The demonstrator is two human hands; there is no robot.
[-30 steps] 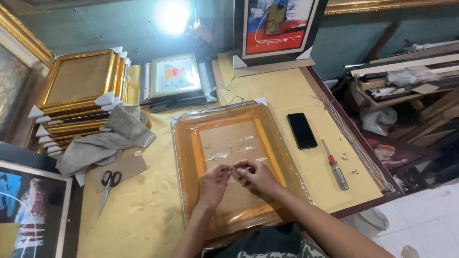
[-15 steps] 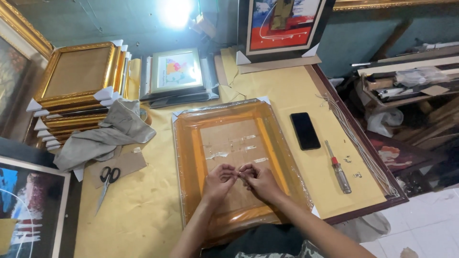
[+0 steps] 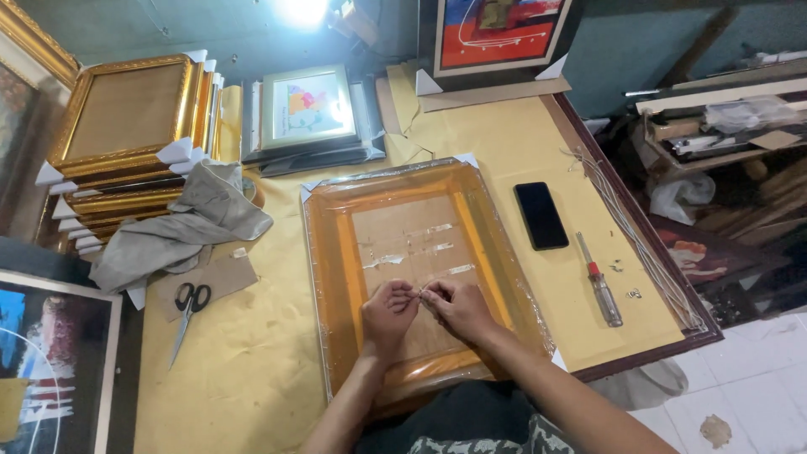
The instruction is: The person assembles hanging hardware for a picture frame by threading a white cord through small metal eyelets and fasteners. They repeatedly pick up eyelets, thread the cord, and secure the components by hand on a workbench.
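Thin wire (image 3: 420, 292) pinched btwn fingertips of left hand (image 3: 388, 313) & right hand (image 3: 458, 309), over frame (image 3: 336, 252) back; scissors (image 3: 190, 304) well left.

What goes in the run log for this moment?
left hand and right hand: pinching something small together | on: wrapped gold frame | nearby: phone, screwdriver

A yellow-papered table (image 3: 504, 143) carries a wrapped frame (image 3: 336, 252), phone (image 3: 540, 215), screwdriver (image 3: 603, 286), scissors (image 3: 189, 311) and cloth (image 3: 181, 227).

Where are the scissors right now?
In the head view, the scissors lie on the yellow table at the left, beside a cardboard scrap, below the grey cloth and left of the wrapped frame.
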